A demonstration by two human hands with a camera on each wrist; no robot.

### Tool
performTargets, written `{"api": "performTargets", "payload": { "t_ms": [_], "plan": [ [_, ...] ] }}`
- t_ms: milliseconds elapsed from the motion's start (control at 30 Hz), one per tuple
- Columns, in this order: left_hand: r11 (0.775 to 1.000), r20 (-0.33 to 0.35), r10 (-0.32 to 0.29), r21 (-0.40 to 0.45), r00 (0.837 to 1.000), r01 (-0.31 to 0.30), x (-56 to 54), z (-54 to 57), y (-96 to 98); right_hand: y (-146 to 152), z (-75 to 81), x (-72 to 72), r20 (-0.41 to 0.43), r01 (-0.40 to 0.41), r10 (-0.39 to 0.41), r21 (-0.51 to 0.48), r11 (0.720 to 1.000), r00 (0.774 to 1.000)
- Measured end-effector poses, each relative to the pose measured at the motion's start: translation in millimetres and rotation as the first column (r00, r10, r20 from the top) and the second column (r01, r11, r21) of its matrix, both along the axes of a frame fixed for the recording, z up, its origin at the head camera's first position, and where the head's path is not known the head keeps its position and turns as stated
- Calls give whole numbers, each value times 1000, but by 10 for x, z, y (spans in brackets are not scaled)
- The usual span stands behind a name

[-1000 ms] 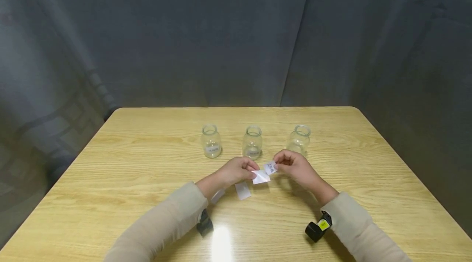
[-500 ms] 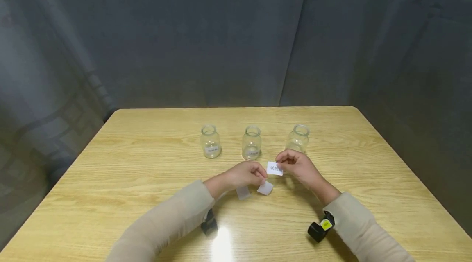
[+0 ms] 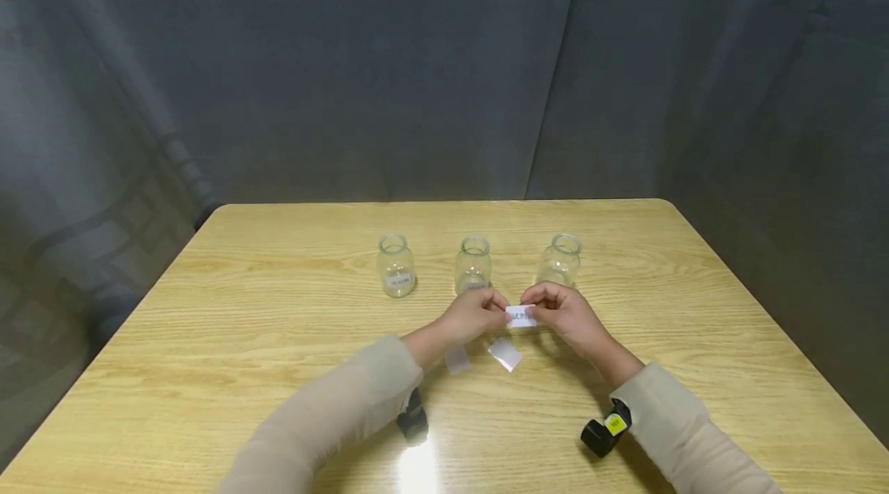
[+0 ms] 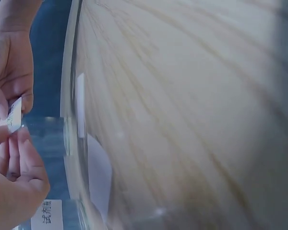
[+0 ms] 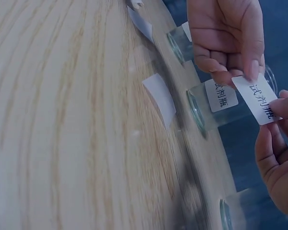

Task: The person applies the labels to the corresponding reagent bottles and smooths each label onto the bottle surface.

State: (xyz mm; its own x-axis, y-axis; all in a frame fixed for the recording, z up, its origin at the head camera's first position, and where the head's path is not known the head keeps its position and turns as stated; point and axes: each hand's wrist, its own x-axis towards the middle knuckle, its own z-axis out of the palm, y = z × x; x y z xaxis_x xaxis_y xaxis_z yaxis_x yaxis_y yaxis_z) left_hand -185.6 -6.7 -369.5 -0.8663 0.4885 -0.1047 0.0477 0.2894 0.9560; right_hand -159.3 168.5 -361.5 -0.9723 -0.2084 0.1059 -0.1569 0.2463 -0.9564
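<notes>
A small white sticker label (image 3: 520, 316) with printed characters is stretched between my two hands in front of the jars. My left hand (image 3: 475, 316) pinches its left end, and my right hand (image 3: 566, 316) pinches the right end. The right wrist view shows the label's printed face (image 5: 255, 98) with a thumb on each end. Behind my right hand stands a glass jar (image 3: 561, 256) with its lower front hidden. The middle jar (image 3: 474, 258), partly behind my left hand, carries a label (image 5: 222, 96) of the same kind. A labelled jar (image 3: 396, 266) stands at the left.
Two pieces of white backing paper lie on the wooden table (image 3: 278, 285) below my hands: one piece (image 3: 505, 353) under the label and another (image 3: 458, 360) beside my left forearm. A dark grey curtain (image 3: 382, 93) hangs behind the table.
My left hand has let go of a backing paper, which now lies on the table, and has moved up to the label's left end. My right hand has turned the label level.
</notes>
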Motion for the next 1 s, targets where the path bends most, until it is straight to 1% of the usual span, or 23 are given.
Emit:
{"api": "performTargets", "payload": {
  "t_ms": [33,100,267,333,500,600,800,933,1000],
  "plan": [
    [1000,-16,10,12,1000,-10,-3,-4,21,6,-2,4,-5,9,-9,-1,1000,1000],
    [998,-22,27,48,999,-26,-5,-11,61,18,-9,10,-10,36,-36,-5,999,999],
    [993,-8,48,104,999,-47,-19,-34,147,64,-20,28,10,143,-143,-8,990,990],
    [994,-17,59,95,998,-57,-24,-42,170,84,-23,36,30,171,-171,-5,985,985],
    [995,-49,91,56,995,-88,-38,-23,241,120,-26,29,68,203,-202,0,979,977],
    [992,-60,126,38,990,-124,-67,-31,302,134,-23,12,77,235,-235,17,972,969],
    [974,-37,219,65,975,-217,-107,-38,442,193,-68,-43,89,287,-290,38,957,953],
    [968,-10,240,74,971,-239,-136,-31,537,260,-99,-80,79,314,-317,52,948,945],
    [969,-18,241,61,970,-239,-154,-37,583,297,-108,-94,80,327,-331,60,943,940]
  ]
}}
